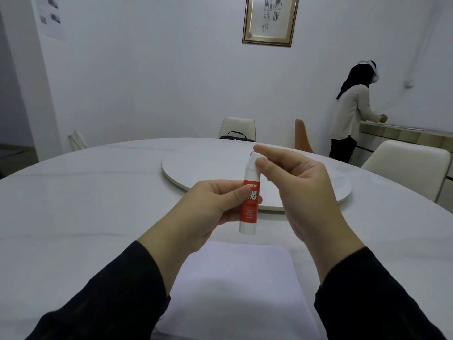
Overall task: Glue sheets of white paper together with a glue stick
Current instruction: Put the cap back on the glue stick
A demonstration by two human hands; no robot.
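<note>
Glue stick (249, 204), smooth red-white cylinder, white paper (235, 285) flat

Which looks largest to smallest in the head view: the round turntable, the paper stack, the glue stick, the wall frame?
1. Paper stack, though it lies nearest the camera, so its lead is unsure.
2. Turntable, close to the paper in apparent area.
3. Wall frame.
4. Glue stick, held by both hands.

Both arms are in long black sleeves, plain dark fabric with no logos or stripes, ending at the wrists. The left hand (210, 204) and right hand (301, 190) are bare, with short, unpainted nails.
</note>
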